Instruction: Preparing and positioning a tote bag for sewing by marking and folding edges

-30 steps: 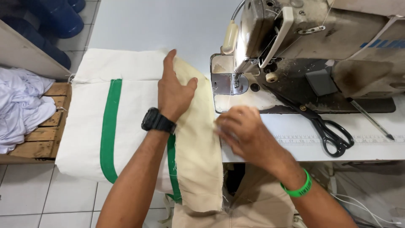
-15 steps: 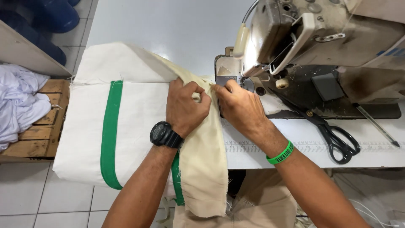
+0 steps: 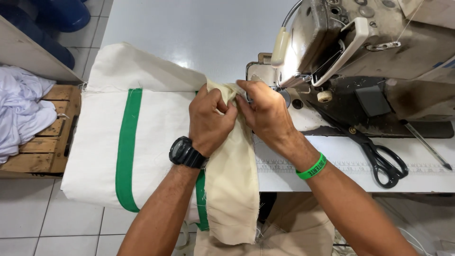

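Workroom setting: pale grey sewing table (image 3: 189, 33) over white floor tiles (image 3: 28, 223), seen from above.

Item 1: cream woven fabric strip (image 3: 234, 189), upper end bunched just in front of the machine's needle area, remainder hanging over the table's near edge. It lies on top of item 2.

Item 2: large white canvas panel with green band (image 3: 128, 142), spread flat on the table's left part, its lower edge overhanging.

Item 3: left hand (image 3: 208, 118), black wristwatch (image 3: 185, 152) on the wrist; fingers curled together, pinching the strip's bunched top.

Item 4: right hand (image 3: 265, 111), green wristband (image 3: 313, 167) on the wrist; fingers closed on the same bunched end, touching the left hand's fingers.

Item 5: worn beige industrial sewing machine (image 3: 360, 42), just beyond the hands.

Item 6: black-handled scissors (image 3: 379, 156), lying right of the hands beside the machine base.

Item 7: wooden pallet crate (image 3: 45, 137) at far left, with white crumpled cloth (image 3: 19, 114) heaped on it.

Item 8: blue plastic containers (image 3: 61, 14), upper left on the floor.
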